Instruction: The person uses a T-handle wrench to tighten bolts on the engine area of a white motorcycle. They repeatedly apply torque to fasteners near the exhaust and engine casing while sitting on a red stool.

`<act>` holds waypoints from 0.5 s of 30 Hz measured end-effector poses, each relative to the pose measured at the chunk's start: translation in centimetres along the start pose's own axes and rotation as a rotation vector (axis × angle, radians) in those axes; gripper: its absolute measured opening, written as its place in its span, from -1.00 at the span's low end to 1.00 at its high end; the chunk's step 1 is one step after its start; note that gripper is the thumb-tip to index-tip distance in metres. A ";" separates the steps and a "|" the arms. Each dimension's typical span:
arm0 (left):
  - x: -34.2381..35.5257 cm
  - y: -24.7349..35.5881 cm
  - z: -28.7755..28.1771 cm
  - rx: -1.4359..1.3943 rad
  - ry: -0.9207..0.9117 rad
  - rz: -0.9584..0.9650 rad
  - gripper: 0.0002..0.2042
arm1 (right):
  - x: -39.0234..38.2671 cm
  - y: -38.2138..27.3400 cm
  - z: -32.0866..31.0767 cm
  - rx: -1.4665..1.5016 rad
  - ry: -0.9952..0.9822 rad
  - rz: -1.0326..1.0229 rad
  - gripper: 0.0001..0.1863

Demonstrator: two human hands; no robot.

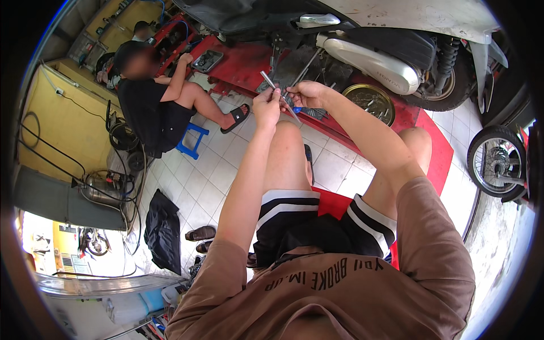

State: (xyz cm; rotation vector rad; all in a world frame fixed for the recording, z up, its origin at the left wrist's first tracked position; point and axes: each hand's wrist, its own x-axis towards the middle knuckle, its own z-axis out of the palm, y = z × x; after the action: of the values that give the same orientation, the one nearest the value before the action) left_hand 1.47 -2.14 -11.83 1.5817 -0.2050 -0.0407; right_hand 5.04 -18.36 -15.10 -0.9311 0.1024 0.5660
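Observation:
My left hand (268,102) is closed around a slim silver rod-shaped tool (266,77), which slants down past my fingers toward my knee. Just right of it, my right hand (303,94) has its fingers curled; what they hold is too small to make out. A small blue item (297,109) shows just under the right fingers. Behind both hands are ridged metal plates of a red lift platform (238,73) beneath a scooter (372,59). A round brass-coloured pan (378,94) with small metal parts lies on the platform to the right.
A co-worker (141,107) in black sits at left on a blue stool (195,133), beside hoses and an air tank (105,184). Another person stands or sits farther back. A grey tray (207,61) rests on the platform. Dark cloth (161,226) and shoes lie left; another wheel (493,158) is right.

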 end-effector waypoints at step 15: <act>-2.1 -2.6 -0.7 -0.109 -0.079 -0.274 -0.79 | -0.7 0.0 1.2 -0.095 0.148 -0.098 -0.88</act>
State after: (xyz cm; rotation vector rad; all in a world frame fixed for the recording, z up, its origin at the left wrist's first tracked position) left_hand -0.22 -1.13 -14.61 1.4913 -0.0458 -0.3232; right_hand 4.29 -17.73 -14.14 -1.0641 0.1634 0.4132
